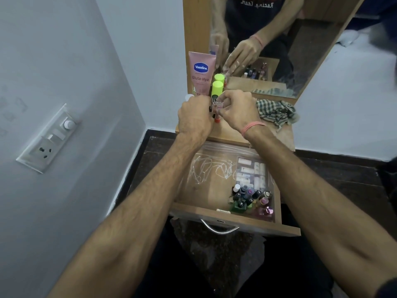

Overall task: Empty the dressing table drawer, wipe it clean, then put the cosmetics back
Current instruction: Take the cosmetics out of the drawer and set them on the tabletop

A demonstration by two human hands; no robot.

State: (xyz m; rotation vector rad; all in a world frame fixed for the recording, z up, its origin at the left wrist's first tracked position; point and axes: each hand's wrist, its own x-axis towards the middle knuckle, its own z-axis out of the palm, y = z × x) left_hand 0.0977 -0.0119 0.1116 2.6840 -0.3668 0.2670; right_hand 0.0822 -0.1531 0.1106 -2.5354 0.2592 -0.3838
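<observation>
The wooden drawer (193, 214) stands pulled open below the dressing table top (277, 136). Its floor shows white streaks. In its right part lie a clear box (251, 173) and a cluster of small nail polish bottles (251, 198). Both hands meet over the table top's left side. My left hand (194, 119) and my right hand (238, 110) grip a bunch of small cosmetic sticks (216, 114) between them; one has a red end. A pink Vaseline tube (200, 74) and a container with a neon yellow cap (217, 89) stand just behind.
A checked cloth (275, 111) lies crumpled on the table top to the right, under the mirror (300, 50). A wall with a switch and socket panel (48, 138) runs along the left. The drawer's metal handle (219, 229) juts toward me over a dark floor.
</observation>
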